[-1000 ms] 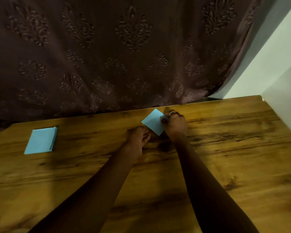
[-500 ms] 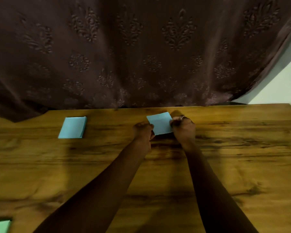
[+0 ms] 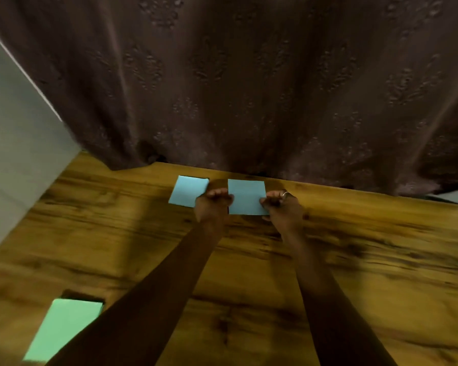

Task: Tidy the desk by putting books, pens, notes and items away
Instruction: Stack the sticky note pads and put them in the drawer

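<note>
Pinching the blue note (image 3: 246, 197), left hand (image 3: 212, 205) and right hand (image 3: 283, 207) gripped opposite edges; blue pad (image 3: 187, 190) lay just left, nearest left hand.

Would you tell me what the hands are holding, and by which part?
A blue note: the left hand pinches its left edge, the right hand its right edge.

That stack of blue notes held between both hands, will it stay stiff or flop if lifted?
The blue notes look flat and straight-edged between the left hand and right hand, so they are probably fairly stiff. They are likely light, since only the fingers pinch the edges.
</note>
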